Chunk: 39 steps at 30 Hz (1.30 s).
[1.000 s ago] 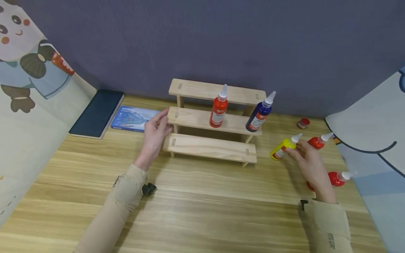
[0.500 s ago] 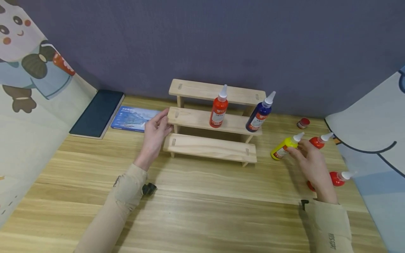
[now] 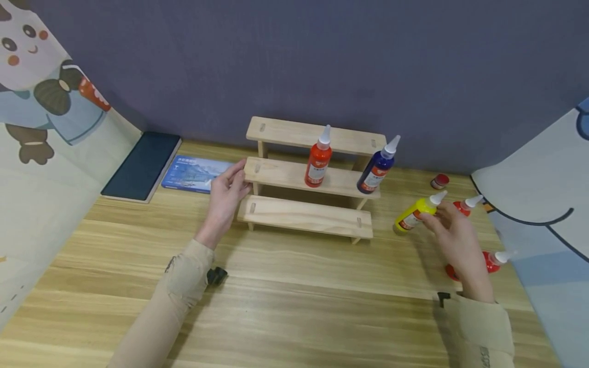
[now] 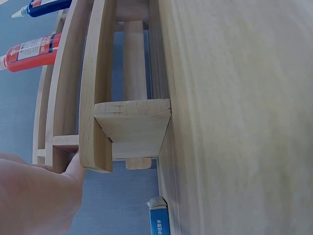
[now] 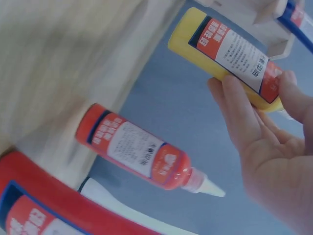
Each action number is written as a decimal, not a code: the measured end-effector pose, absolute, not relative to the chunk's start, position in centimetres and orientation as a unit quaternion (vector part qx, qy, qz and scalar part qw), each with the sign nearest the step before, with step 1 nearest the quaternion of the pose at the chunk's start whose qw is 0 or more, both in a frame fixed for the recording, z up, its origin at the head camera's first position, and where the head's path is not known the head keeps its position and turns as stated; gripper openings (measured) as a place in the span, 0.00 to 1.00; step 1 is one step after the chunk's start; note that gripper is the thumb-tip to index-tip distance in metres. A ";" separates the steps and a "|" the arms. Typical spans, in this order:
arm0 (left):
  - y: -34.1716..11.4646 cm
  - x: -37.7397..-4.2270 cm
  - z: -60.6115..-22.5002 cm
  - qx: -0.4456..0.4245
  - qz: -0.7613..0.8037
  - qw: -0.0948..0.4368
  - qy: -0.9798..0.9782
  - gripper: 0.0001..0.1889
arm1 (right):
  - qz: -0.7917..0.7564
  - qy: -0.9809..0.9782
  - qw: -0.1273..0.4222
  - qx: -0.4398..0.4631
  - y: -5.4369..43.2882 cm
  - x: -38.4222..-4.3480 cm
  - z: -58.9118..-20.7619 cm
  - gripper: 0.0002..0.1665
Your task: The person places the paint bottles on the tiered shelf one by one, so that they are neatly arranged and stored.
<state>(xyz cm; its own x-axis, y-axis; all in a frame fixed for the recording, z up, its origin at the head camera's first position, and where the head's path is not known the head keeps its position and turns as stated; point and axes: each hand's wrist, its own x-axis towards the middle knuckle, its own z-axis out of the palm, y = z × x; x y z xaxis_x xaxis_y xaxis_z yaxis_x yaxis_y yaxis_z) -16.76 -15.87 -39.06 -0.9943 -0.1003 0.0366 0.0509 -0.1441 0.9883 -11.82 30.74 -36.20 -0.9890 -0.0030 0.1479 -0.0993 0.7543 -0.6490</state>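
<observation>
My left hand [image 3: 225, 191] holds the left end of a three-tier wooden shelf stand [image 3: 294, 214], its fingers at the middle step. My right hand [image 3: 455, 240] grips a yellow paint bottle [image 3: 414, 214] near its white nozzle cap, thumb on one side and fingers on the other. The bottle leans, nozzle up to the right, just right of the stand. In the right wrist view, the yellow bottle's label [image 5: 239, 51] faces the camera. A red paint bottle [image 3: 317, 166] and a dark blue paint bottle [image 3: 376, 173] stand on the middle step.
Two more red bottles, one [image 3: 467, 206] behind my right hand and one [image 3: 492, 261] beside its wrist, are on the table at right. A small red-lidded jar [image 3: 439, 181] sits further back. A dark notebook [image 3: 141, 166] and a blue box [image 3: 195, 174] lie at left.
The yellow bottle has shifted slightly up and to the right with my right hand. My left hand stays at the stand.
</observation>
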 end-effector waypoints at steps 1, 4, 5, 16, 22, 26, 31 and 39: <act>-15.9 -16.8 -39.1 0.018 -0.755 0.051 -0.653 0.25 | 0.354 -0.932 0.071 0.027 30.6 -11.7 -36.0 0.27; -15.9 -16.7 -39.0 0.017 -0.753 0.053 -0.656 0.24 | 0.362 -0.929 0.071 0.025 30.2 -11.5 -35.5 0.28; -15.8 -16.7 -39.0 0.018 -0.752 0.054 -0.656 0.24 | 0.364 -0.928 0.071 0.025 30.1 -11.4 -35.4 0.28; -15.9 -16.9 -39.2 0.026 -0.758 0.050 -0.650 0.24 | 0.384 -0.918 0.095 0.027 28.7 -10.4 -34.0 0.27; -15.9 -16.8 -39.0 0.024 -0.756 0.049 -0.652 0.25 | 0.385 -0.917 0.100 0.016 27.9 -10.0 -33.3 0.30; -15.9 -16.8 -39.1 0.023 -0.754 0.050 -0.655 0.24 | 0.378 -0.920 0.105 0.006 27.2 -9.6 -32.6 0.31; -15.9 -16.8 -39.1 0.023 -0.756 0.050 -0.652 0.25 | 0.382 -0.917 0.115 -0.002 26.4 -9.2 -32.0 0.30; -15.8 -16.8 -39.1 0.024 -0.757 0.048 -0.652 0.24 | 0.370 -0.913 0.167 0.037 24.7 -9.2 -31.2 0.23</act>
